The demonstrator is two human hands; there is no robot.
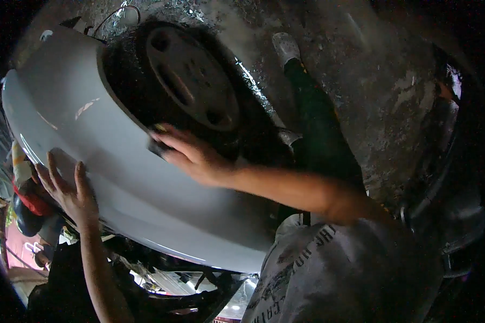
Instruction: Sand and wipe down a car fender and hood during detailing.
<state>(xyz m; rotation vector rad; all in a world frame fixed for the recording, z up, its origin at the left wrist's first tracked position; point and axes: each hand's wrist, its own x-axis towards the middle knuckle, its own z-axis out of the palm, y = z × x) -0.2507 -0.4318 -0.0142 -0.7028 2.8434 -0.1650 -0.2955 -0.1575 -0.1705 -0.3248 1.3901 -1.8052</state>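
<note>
A light grey car fender [129, 177] spans the left and middle of the view, its wheel arch curving around a dark wheel [191, 78]. My left hand [70, 191] lies on the fender's outer left side with its fingers spread, holding nothing. At the edge of the wheel arch, my right hand [199, 159] is closed around a small dark pad [157, 146], pressed against the painted surface. The fingers partly cover the pad and it is blurred, so its exact kind is hard to make out.
The open engine bay [183, 290] with dark parts lies below the fender. My leg in dark green trousers [323, 124] and a shoe [286, 47] stand on a stained, wet-looking floor [382, 97]. Red and striped items [32, 202] sit at the far left.
</note>
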